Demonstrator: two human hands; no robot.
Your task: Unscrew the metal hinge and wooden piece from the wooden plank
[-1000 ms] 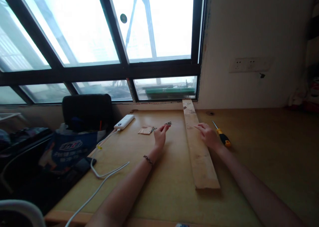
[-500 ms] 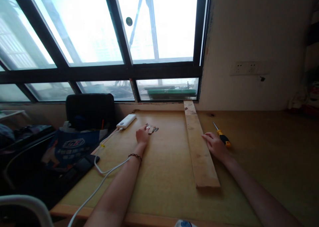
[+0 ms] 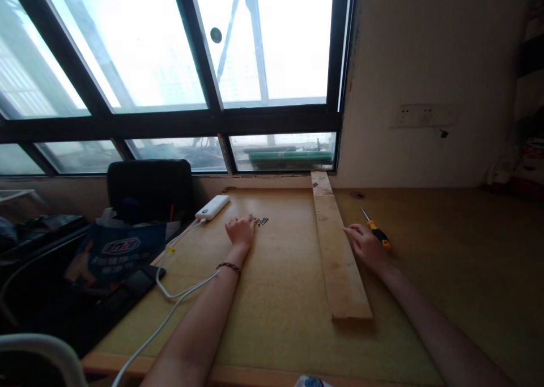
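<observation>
My left hand [image 3: 240,230] lies palm down on the wooden table [image 3: 280,296], fingers loosely spread. It covers a small packet, with a few small dark screws [image 3: 261,221] just past its fingertips. My right hand [image 3: 364,244] rests flat and open on the table, fingertips against the right edge of a long pale wooden plank [image 3: 338,245]. A yellow and black screwdriver [image 3: 375,232] lies just beyond that hand, untouched. Neither hand holds anything that I can see.
A white power bank [image 3: 212,207] with a white cable [image 3: 178,293] lies at the table's left edge. Left of the table are a black chair [image 3: 148,186] and a blue printed bag [image 3: 114,251]. A window and a wall with sockets [image 3: 425,115] close off the far side.
My left hand has moved left from near the plank, come down onto the small packet and now covers it. My right hand has slid slightly back along the plank's edge.
</observation>
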